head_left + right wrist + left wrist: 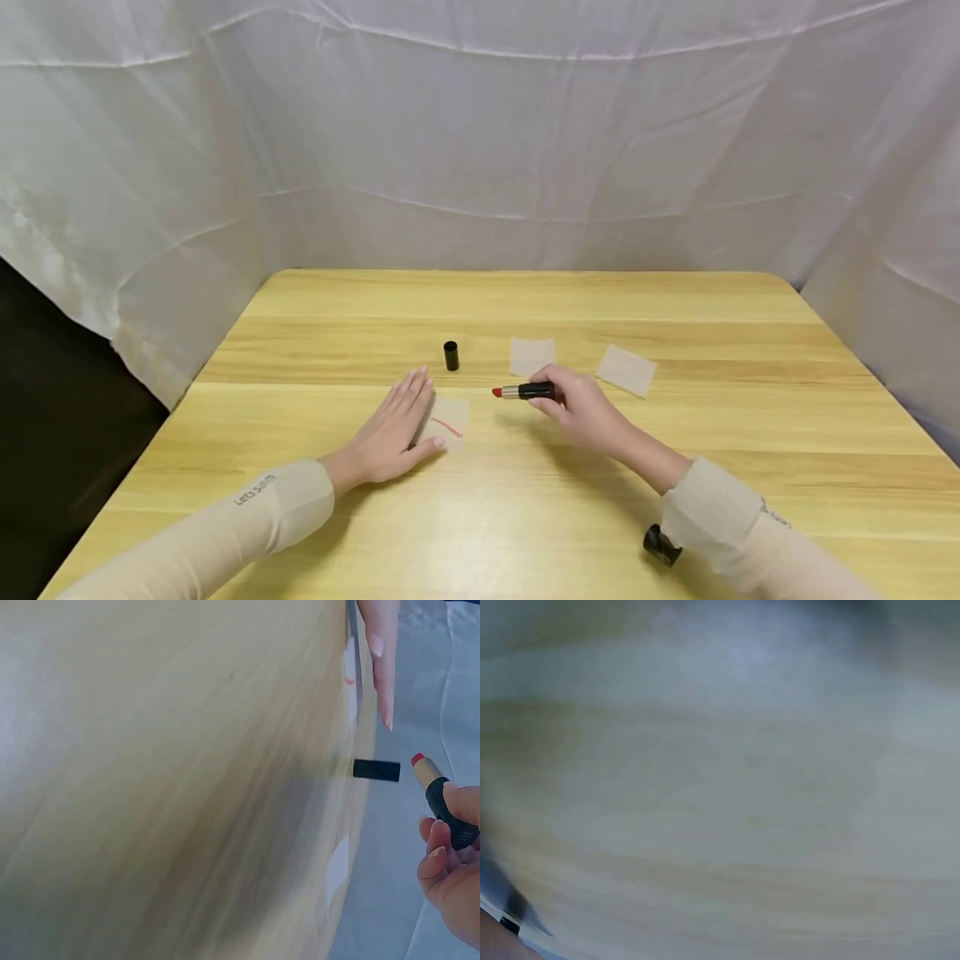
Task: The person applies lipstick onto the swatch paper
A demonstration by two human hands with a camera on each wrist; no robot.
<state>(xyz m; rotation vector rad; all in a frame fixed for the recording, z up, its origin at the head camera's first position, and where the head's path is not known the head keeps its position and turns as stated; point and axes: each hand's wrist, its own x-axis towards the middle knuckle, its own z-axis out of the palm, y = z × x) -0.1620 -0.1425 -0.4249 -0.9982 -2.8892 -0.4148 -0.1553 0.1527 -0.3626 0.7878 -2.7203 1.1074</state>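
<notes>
My left hand [390, 433] lies flat with straight fingers over the left part of a small pale paper [458, 411]. A short red stroke [447, 427] slants across that paper, beside the thumb. To the right, my right hand [588, 408] pinches an uncapped lipstick [528, 391] by its black base. Its red tip points left, toward the left hand, raised above the table in the right wrist view. The black lipstick cap [451, 356] stands upright beyond the left fingertips. The left wrist view shows mostly blurred tabletop.
Two more pale papers, one in the middle [532, 353] and one farther right [627, 371], lie on the wooden table [360, 333]. A small black object [662, 546] shows by the right cuff. White curtains [480, 150] hang behind the table and at its sides.
</notes>
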